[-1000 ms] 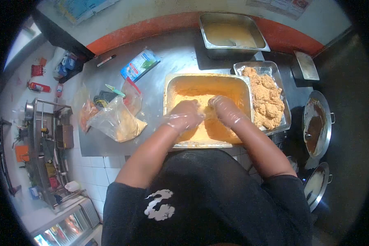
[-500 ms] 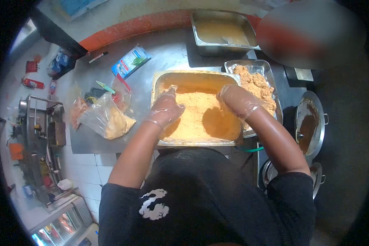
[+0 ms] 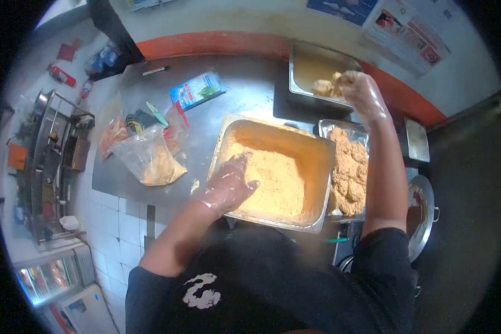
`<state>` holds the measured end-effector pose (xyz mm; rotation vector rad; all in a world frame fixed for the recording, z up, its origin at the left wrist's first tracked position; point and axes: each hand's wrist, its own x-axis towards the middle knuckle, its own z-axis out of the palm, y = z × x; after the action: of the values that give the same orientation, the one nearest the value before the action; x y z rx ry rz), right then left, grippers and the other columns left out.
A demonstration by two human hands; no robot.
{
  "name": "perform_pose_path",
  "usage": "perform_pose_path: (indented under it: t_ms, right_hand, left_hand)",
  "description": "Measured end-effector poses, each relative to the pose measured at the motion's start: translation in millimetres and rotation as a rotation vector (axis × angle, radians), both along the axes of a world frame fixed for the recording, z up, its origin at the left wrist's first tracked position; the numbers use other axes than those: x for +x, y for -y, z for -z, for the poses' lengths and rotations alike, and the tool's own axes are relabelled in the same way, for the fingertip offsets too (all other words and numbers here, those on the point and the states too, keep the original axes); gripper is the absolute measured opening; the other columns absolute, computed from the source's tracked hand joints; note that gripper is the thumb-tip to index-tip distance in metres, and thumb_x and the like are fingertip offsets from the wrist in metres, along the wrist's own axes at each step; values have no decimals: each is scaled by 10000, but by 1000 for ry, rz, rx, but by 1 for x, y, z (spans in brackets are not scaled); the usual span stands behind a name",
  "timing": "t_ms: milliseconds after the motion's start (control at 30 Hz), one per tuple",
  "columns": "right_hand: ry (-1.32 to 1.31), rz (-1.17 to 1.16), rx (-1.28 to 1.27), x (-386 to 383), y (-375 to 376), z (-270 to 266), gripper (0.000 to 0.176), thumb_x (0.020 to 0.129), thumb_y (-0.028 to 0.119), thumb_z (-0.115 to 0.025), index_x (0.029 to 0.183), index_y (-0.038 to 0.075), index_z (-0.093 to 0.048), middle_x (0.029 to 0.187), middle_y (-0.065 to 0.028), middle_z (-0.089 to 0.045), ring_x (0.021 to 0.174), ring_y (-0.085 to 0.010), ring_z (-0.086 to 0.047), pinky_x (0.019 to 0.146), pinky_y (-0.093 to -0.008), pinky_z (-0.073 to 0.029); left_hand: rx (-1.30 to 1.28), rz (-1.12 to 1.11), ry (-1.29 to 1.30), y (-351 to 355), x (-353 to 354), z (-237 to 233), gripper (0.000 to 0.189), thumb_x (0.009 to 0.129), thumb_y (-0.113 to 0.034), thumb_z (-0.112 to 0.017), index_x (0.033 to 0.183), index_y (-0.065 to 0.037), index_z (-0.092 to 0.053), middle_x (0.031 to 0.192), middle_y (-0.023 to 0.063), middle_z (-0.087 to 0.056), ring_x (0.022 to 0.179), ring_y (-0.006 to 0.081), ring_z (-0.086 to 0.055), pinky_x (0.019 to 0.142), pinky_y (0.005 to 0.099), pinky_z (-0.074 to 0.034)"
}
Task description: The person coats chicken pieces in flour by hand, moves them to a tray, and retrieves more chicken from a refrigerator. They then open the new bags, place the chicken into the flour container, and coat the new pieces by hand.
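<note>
A deep metal pan (image 3: 324, 214) with yellow-orange flour (image 3: 275, 181) in it stands in front of me. My left hand (image 3: 231, 183), in a clear plastic glove, is over the pan's left side with its fingers apart, nothing held. My right hand (image 3: 362, 92), also gloved, is raised at the near edge of a second metal pan (image 3: 296, 83) holding murky liquid. Its fingers are closed on a coated piece (image 3: 329, 87), pale and lumpy. Beside the flour pan, below my right forearm, lies a tray (image 3: 325, 127) heaped with breaded pieces (image 3: 348, 178).
On the metal table's left are a plastic bag of flour (image 3: 158, 167), a bag of pinkish contents (image 3: 114, 136), a blue packet (image 3: 197, 91) and a marker (image 3: 156, 70). A large round pan (image 3: 427, 222) sits at the right, near a metal box (image 3: 416, 139).
My right hand has left the flour pan and moved up and right to the liquid pan, now with a coated piece. My left hand stays at the flour pan. The view has turned.
</note>
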<state>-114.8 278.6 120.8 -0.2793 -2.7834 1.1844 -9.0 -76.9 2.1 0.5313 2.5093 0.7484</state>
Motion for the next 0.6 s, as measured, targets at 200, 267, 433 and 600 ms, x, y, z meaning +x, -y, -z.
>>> perform_pose_path:
  t_ms: [200,267,433,600]
  right_hand:
    - [64,-237,391,-192,-63,146,219,942,119,-712,1130,60,-806,1150,-195,-790,1020,-328,-762,935,-414,-563]
    - [51,-62,473,-218,-85,192,237,957,159,-682,1128,61,-814,1186,-211,-779,1071,-362,-756,965,-434,-566]
    - [213,128,707,-226,-98,221,316,979,193,-617,1202,56,-795,1263,-231,-750,1189,-416,-717,1025,-476,-559]
    - [121,-194,872,-237,-103,211,348,921,107,-683,1256,65,-766,1252,-193,-772,1148,-365,-739,957,-437,-575]
  left_hand:
    - [306,-26,18,26,24,17,812,987,-310,-728,1641,-3,-357,1599,328,-468,1524,468,-418,1272,504,-349]
    - [267,29,-95,33,26,20,798,980,-290,-734,1632,1,-379,1599,322,-474,1513,470,-434,1272,504,-353]
    - [166,15,-36,37,19,5,786,971,-282,-738,1619,10,-403,1610,320,-470,1528,459,-419,1282,501,-339]
    - [129,34,56,32,3,-11,783,980,-298,-728,1621,8,-397,1617,320,-461,1534,458,-412,1287,495,-329]
